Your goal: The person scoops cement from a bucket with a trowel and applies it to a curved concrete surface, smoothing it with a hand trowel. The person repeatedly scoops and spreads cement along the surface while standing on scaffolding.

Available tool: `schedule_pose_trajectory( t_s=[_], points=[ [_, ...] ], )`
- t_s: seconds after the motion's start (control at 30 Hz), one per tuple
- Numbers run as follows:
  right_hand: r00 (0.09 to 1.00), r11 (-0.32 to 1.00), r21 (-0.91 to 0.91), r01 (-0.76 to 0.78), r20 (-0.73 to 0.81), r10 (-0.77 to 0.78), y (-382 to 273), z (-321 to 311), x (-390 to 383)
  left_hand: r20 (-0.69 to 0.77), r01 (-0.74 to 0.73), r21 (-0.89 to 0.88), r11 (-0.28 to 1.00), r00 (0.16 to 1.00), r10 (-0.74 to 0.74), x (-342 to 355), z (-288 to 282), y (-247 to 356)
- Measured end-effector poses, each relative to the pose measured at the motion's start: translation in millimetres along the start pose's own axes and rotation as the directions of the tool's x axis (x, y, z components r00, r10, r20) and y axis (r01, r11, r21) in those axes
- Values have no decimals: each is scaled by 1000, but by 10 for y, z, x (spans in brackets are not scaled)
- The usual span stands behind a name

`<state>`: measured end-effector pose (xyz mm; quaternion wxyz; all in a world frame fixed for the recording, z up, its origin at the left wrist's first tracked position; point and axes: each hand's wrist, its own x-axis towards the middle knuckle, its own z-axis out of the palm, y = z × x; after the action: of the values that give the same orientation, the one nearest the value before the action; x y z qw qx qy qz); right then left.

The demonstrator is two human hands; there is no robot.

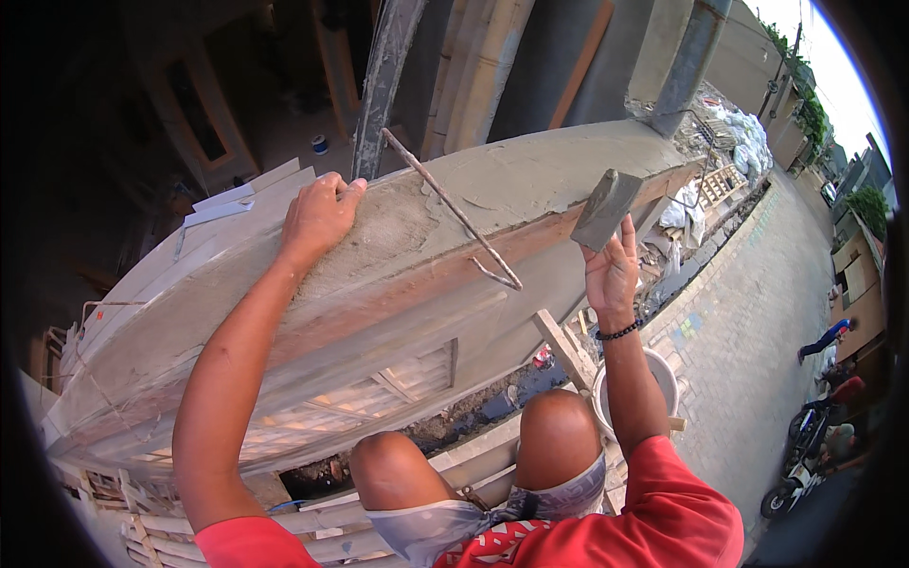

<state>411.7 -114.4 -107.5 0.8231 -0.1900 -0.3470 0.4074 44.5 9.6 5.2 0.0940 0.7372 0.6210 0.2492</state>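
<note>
"What's the right hand (pixel 611 275) doing?"
"Gripping a flat grey blade (pixel 609 208) between thumb and fingers, tilted up at the fingertips, near the front edge of the plastered ledge (pixel 530 163)."
"And the left hand (pixel 322 216)?"
"On the ledge, fingers bent at its far edge; I can't tell whether they're clamped or just resting. A rough mortar patch (pixel 393 222) lies just right of it."
"Anything between them?"
"A bent metal rod (pixel 450 206) across the ledge. Below the right hand, a white bucket (pixel 674 383), partly behind the forearm."
</note>
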Motion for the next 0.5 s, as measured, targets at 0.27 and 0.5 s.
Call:
schedule_pose_trajectory(
  t_s=[0.27,0.5],
  points=[
    [988,995,-29,101,-114,-103,349,507,-238,-37,-47,35,998,998,49,15,19,-58],
    [978,992,-38,120,-168,-125,434,739,-328,-61,-58,23,998,996,59,-2,17,-49]
  ],
)
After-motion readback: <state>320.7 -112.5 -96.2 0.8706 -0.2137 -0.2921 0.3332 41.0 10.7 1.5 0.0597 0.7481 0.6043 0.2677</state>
